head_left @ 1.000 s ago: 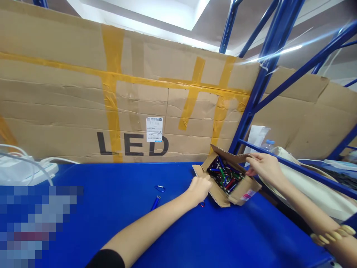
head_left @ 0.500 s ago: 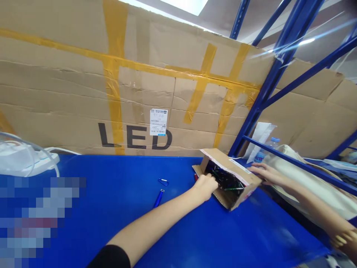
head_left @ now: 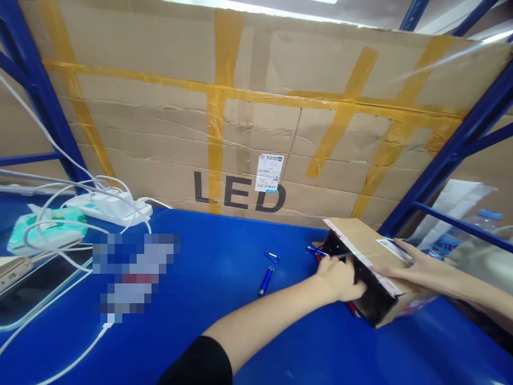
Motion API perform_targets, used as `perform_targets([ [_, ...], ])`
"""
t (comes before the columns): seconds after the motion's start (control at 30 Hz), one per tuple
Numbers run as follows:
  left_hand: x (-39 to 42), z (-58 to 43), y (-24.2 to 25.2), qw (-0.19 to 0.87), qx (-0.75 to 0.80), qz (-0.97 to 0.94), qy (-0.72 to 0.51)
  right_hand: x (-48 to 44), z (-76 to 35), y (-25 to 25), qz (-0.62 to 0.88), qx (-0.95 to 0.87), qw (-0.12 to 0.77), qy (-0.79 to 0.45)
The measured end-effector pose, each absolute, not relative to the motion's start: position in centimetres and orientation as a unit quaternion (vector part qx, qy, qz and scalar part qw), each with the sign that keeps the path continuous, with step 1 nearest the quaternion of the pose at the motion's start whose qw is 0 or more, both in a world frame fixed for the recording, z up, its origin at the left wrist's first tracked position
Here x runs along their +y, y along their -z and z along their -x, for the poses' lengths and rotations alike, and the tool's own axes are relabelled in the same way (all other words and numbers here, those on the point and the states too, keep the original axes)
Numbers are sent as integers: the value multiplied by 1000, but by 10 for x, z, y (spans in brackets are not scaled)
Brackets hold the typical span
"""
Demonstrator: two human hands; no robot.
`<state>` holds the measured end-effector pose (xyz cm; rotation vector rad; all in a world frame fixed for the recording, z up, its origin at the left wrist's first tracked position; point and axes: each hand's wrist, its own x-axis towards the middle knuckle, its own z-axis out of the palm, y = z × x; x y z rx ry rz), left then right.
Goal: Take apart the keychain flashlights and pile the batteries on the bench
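spillage could be caused if the box, set near the right edge of the bench with its mouth turned sideways to the near left, were tilted more toward that mouth. a red piece is seen at the mouth's nearer corner, and if it were knocked it could be rolled across the bench. if the box were pushed rightward by the left hand, its far end could be shoved past the right edge.

the left forearm is stretched diagonally from the near side; its hand is held back-up at the mouth, the fingers curled and the tips hidden, so whether anything is gripped cannot be told. beyond it, the right hand is extended from the right, spread with thumb and fingers apart, and laid on the box's upper face rather than wrapped round it.

a blue cylinder is laid farther left, then a blue carabiner, nearer the rear edge. at the mouth's farther corner a blue piece is poked out. behind the rear edge a large carton is stood.
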<state>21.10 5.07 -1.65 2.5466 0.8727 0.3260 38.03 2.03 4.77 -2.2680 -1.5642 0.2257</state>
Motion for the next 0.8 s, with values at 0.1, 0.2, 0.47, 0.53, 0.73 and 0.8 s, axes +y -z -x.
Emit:
perform_targets([
  [0.1, 53, -204, 23, 189, 337, -913, -129, 12, -372, -56, 827, -533, 96, -150],
  [0.2, 55, -197, 28, 166, 346, -911, -149, 3, -364, -60, 821, -543, 20, -173],
  [0.47, 53, -217, 30, 135, 266, -935, -191, -6, -348, -49, 837, -546, -23, -40],
  [0.53, 54, -231, 29, 135, 253, -940, -186, -4, -352, -49, 837, -547, -22, -10],
  [0.73, 50, -254, 34, 147, 288, -934, -152, -9, -354, -50, 836, -545, -1, 68],
  [0.8, 48, -254, 38, 152, 306, -929, -142, -12, -350, -47, 829, -552, 13, 87],
])
